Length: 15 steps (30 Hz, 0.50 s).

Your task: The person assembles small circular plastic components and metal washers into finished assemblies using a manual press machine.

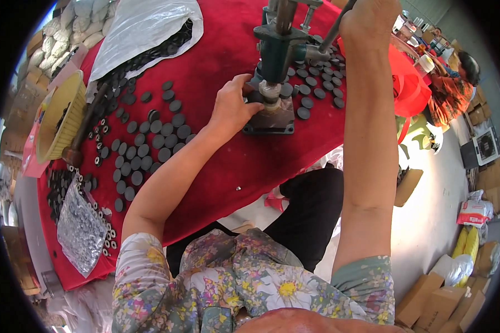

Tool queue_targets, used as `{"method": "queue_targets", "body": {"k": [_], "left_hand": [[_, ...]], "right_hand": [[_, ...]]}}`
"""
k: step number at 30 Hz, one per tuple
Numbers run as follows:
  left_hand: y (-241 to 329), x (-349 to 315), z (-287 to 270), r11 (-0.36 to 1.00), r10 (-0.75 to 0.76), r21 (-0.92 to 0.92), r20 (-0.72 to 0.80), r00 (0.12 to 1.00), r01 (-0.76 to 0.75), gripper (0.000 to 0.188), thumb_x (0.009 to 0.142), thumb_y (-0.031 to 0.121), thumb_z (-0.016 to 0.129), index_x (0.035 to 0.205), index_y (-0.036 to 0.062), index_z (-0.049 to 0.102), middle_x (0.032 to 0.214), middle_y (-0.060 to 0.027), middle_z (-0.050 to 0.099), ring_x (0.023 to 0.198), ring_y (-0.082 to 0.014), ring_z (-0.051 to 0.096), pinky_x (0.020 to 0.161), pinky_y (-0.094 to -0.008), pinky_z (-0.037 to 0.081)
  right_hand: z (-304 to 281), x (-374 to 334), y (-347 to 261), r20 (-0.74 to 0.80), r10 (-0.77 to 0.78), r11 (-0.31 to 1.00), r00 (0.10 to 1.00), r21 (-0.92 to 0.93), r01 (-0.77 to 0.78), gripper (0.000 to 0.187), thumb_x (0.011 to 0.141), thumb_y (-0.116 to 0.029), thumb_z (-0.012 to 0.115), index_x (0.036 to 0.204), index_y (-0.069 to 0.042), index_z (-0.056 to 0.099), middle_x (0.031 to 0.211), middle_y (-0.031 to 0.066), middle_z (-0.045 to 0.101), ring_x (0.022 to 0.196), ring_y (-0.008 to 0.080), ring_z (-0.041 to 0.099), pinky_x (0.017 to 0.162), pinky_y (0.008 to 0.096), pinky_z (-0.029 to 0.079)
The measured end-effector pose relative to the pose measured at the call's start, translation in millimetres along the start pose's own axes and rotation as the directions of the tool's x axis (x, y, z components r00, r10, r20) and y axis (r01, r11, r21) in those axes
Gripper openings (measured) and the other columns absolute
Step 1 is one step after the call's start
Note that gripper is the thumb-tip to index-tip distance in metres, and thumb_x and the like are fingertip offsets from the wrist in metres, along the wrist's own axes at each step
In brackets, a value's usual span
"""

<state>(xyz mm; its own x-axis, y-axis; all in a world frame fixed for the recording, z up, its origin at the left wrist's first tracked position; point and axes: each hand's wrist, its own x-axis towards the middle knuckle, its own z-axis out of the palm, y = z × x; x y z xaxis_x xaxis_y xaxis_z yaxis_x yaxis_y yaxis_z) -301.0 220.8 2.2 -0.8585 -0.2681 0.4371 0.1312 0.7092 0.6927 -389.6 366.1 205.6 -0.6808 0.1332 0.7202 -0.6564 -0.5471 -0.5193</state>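
A dark green hand press [275,50] stands on the red-covered table, its steel base plate [272,123] toward me. My left hand [233,105] is at the left side of the press, thumb and fingers curled around a dark round disc [254,97] beside the ram. Part of that disc is hidden by the fingers. Raised at the upper right, my right hand [370,21] is wrapped around the lever [334,30] of the press. Loose grey discs [311,81] lie close to the right of the press.
More grey discs [146,150] spread across the red cloth [205,191] at left. A white sack [144,33] spills dark pieces behind them. A yellow basket [61,122], a clear bag of small parts [81,230] and small rings line the left. Another person [454,91] sits far right.
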Motion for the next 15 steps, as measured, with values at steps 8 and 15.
{"method": "queue_targets", "body": {"k": [8, 15], "left_hand": [[13.5, 8.3, 22.1, 0.997, -0.041, -0.062, -0.021, 0.999, 0.04, 0.073, 0.063, 0.01, 0.084, 0.127, 0.0019, 0.051, 0.104, -0.0167, 0.067, 0.096, -0.0269, 0.066, 0.085, -0.0365, 0.051], [8.1, 10.1, 27.9, 0.995, -0.058, -0.081, -0.045, 0.997, 0.054, 0.083, 0.058, 0.01, 0.085, 0.131, -0.0017, 0.047, 0.105, -0.0154, 0.064, 0.098, -0.0303, 0.06, 0.088, -0.0384, 0.048]], "right_hand": [[-1.7, 4.3, 4.5, -0.046, 0.054, 0.998, 0.997, 0.033, -0.053, 0.038, 0.095, -0.044, 0.053, 0.081, -0.009, 0.053, 0.07, 0.0004, 0.046, 0.055, 0.0082, 0.039, 0.05, 0.0233, 0.032], [-20.5, -12.8, -21.9, 0.278, 0.365, 0.58, 0.888, 0.679, -0.451, 0.035, 0.096, -0.042, 0.052, 0.082, -0.009, 0.052, 0.071, 0.0, 0.047, 0.057, 0.0082, 0.04, 0.053, 0.0238, 0.035]]}}
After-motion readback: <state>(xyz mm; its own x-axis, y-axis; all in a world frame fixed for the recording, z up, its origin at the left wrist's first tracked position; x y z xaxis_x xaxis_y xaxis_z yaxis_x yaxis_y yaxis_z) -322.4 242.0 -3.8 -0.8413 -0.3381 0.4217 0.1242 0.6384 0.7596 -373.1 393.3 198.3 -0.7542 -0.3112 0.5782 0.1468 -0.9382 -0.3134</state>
